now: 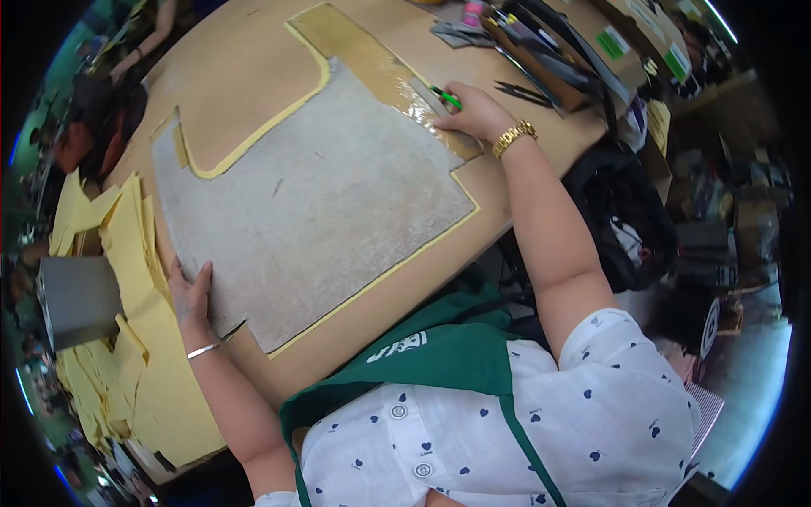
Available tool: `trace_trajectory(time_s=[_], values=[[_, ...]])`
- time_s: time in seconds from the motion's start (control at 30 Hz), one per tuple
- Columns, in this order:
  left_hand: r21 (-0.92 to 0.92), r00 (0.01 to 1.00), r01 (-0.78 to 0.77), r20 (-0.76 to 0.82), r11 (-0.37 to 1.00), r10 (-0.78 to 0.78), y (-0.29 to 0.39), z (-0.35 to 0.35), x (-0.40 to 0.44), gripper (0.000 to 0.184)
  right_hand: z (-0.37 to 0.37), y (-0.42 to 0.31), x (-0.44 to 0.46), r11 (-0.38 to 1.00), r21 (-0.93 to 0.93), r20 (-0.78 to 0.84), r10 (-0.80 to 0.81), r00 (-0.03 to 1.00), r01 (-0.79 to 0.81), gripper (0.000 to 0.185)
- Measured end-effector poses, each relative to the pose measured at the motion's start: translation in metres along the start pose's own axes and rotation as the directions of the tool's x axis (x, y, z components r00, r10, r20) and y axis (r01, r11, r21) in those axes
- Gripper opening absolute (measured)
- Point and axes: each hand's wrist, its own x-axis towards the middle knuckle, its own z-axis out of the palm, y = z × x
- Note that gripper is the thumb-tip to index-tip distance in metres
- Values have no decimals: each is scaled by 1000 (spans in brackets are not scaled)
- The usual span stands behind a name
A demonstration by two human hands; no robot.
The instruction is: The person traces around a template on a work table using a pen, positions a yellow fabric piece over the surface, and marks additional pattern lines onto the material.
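Note:
A large grey pattern piece (pixel 321 203) lies flat on a yellow sheet (pixel 372 304), whose edge shows as a thin border around it. Shiny clear tape covers the brown strip at its upper right. My right hand (pixel 475 111) pinches a green pen (pixel 446 97) at the piece's upper right edge, near the tape. At the lower left edge, my left hand (pixel 193 291) rests on the piece with thumb and fingers apart, nothing held in it. A short dark slit shows near the piece's lower left corner.
Yellow sheets (pixel 139 338) are heaped at the left beside a grey box (pixel 80 300). Black scissors (pixel 524 93) and a box of tools (pixel 541 51) sit at the upper right. A black bag (pixel 621 211) is right of the table. Another person's arm (pixel 152 38) shows at the upper left.

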Motion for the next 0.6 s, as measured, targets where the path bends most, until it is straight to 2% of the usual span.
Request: trace_trajectory(time_s=[0.03,0.13,0.17,0.23,0.33,0.47,0.53,0.57,0.6], values=[[-195,997,27,77,981,-12,-6,0,3,74,0,0,0,1000,5,2,3,1000,-3,51],[-220,990,3,137,976,28,-11,-2,6,74,2,1,-4,1000,12,8,17,1000,-17,50],[-137,997,27,81,990,-16,-10,-1,4,75,2,-1,-5,1000,8,2,23,1000,-23,48],[-109,997,21,80,994,-12,-9,-2,3,77,1,-1,-6,1000,7,-12,5,1000,-5,45],[-88,996,11,84,996,-4,-3,-1,2,76,-18,-3,-10,999,40,164,25,986,-32,36],[10,999,-16,51,1000,16,-10,0,5,74,-25,12,-22,986,-118,15,119,993,-116,25],[74,999,-32,42,997,29,-11,-1,5,73,-20,15,-38,979,-146,-16,138,990,-139,22],[105,998,-41,40,994,37,-11,0,6,73,-16,17,-40,980,-64,1,187,982,-187,22],[92,998,-56,45,994,52,-14,1,8,72,-15,14,-43,978,-76,-4,195,981,-195,22]])
